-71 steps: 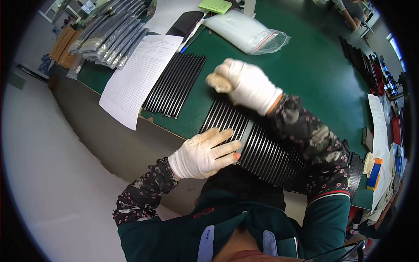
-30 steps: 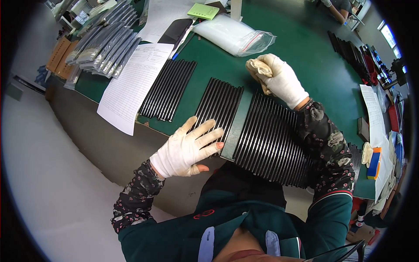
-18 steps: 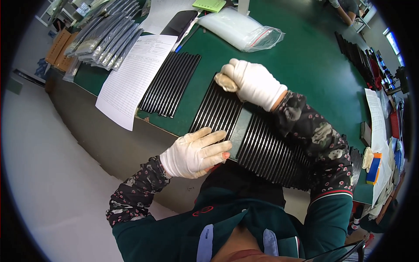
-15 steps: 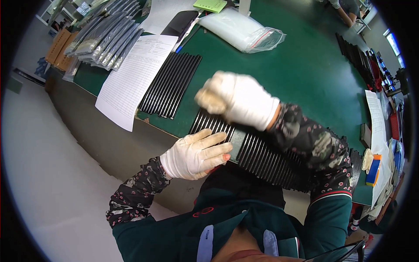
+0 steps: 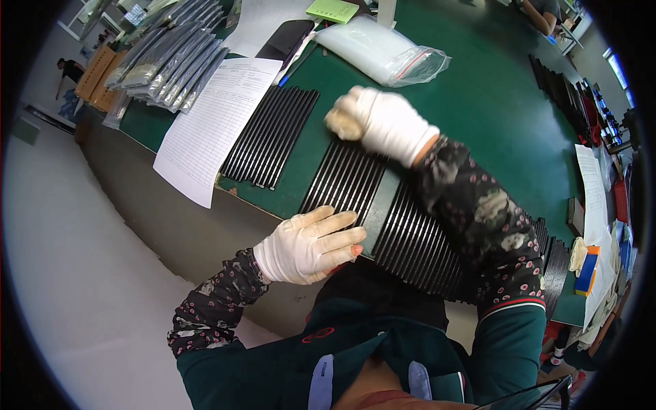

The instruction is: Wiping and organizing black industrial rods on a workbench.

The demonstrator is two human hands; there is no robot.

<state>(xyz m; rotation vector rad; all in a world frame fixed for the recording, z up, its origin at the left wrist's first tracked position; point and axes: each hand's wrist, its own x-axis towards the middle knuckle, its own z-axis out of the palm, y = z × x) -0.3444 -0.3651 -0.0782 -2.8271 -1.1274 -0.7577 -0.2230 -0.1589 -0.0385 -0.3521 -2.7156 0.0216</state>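
Side by side on the green table lie rows of thin black rods. At the near ends of the middle row (image 5: 347, 179) rests my gloved left hand (image 5: 311, 244), fingers stretched out flat; one fingertip shows through the glove. My gloved right hand (image 5: 383, 123) is curled into a fist just past the far ends of that row. Whatever its fingers may hold is hidden. Left of this lies another row of rods (image 5: 270, 140). To the right, a wider row (image 5: 417, 236) runs partly beneath my right forearm.
A printed sheet (image 5: 215, 126) overhangs the table edge at left, near a dark phone (image 5: 285, 39) and a blue pen (image 5: 295, 67). Behind are bagged packs (image 5: 171, 61) and a clear plastic bag (image 5: 372, 48). A blue-orange box (image 5: 587, 272) stands at right. Another person's arm (image 5: 540, 17) shows far right.
My right fist has moved away from me toward the rods' far ends, uncovering more of the middle row. My left hand stays flat at the near ends.
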